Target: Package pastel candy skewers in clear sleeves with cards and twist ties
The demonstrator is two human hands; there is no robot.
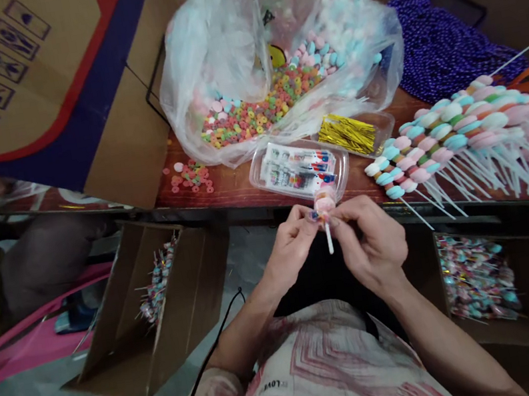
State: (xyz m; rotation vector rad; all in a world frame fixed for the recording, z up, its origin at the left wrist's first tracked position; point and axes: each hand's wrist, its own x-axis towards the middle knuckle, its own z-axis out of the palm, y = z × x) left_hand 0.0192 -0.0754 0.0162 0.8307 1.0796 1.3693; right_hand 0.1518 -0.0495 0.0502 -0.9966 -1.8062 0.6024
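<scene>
Between my hands, just off the table's front edge, is an upright candy skewer (325, 203) with pinkish pieces on top and a white stick pointing down. My left hand (292, 242) pinches it from the left, just below the candy. From the other side, the fingers of my right hand (371, 237) close on the same spot; the exact contact is partly hidden. Right behind it lies a clear plastic tray (263, 187) holding printed wrappers (290, 168). A second tray with gold twist ties (348, 134) sits beyond, to the right.
Bare candy skewers (465, 124) are stacked at right. A plastic bag (227, 35) of loose candies stands behind, with a few candy rings (190, 178) nearby. Purple cord (442, 46) lies at back right. Boxes of wrapped skewers (478, 277) flank me. Another person's leg (52, 260) shows at left.
</scene>
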